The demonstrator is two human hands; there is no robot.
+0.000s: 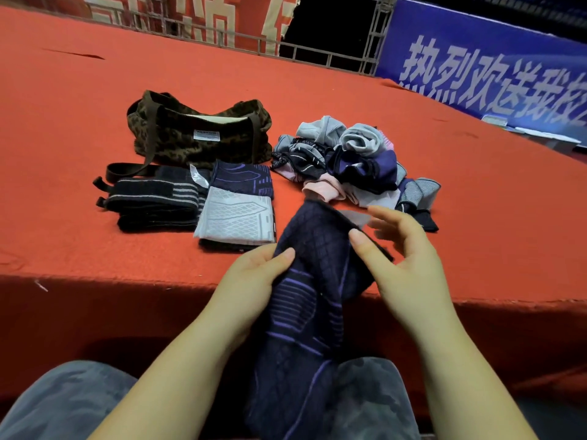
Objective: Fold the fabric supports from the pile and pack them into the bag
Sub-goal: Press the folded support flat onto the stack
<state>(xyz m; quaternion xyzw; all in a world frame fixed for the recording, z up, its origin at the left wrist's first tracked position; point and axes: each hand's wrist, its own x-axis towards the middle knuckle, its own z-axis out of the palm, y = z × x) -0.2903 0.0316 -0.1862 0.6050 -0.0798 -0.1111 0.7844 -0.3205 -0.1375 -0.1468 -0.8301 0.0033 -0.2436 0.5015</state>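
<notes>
You are holding a dark navy support (305, 281) over the worktop (95, 122) edge, its lower end draping onto your lap; your left hand (251, 281) is pinching its left edge, your right hand (403, 265) is gripping the right with its thumb on top; you are starting a fold, I judge; next, doubling it calls for bringing its ends together, then laying it by the folded supports (235, 214) near the bag (197, 134), the pile (349, 163) waiting.

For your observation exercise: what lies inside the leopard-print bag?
Through the open top of the leopard-print bag, only a strip of pale lining shows. Its front wall covers the rest, hiding any contents.
</notes>
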